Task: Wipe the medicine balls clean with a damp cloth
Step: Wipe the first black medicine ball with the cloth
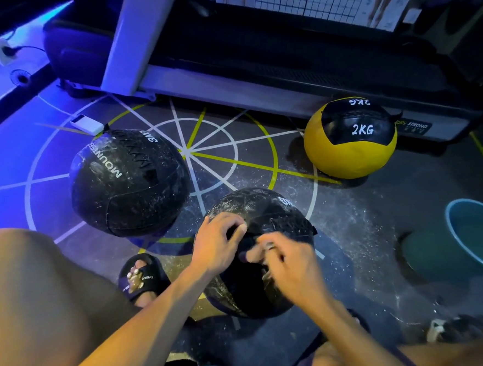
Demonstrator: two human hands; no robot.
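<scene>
Three medicine balls lie on the gym floor. The nearest is a black one (pixel 268 209), dusted with white specks, and both my hands are on it. My left hand (pixel 218 243) rests on its top with bent fingers over a dark fold; whether that fold is cloth or part of the ball I cannot tell. My right hand (pixel 287 265), wearing a ring, is blurred, with its fingers curled against the ball's near side. A larger black 3KG ball (pixel 129 185) sits to the left. The yellow and black 2KG ball (pixel 351 149) sits far right.
A blue basin (pixel 456 242) stands on the floor at the right. A treadmill base (pixel 257 93) runs behind the balls. My knee (pixel 34 297) fills the lower left, with a sandalled foot (pixel 142 278) beside the near ball. A white power adapter (pixel 86 125) lies behind the 3KG ball.
</scene>
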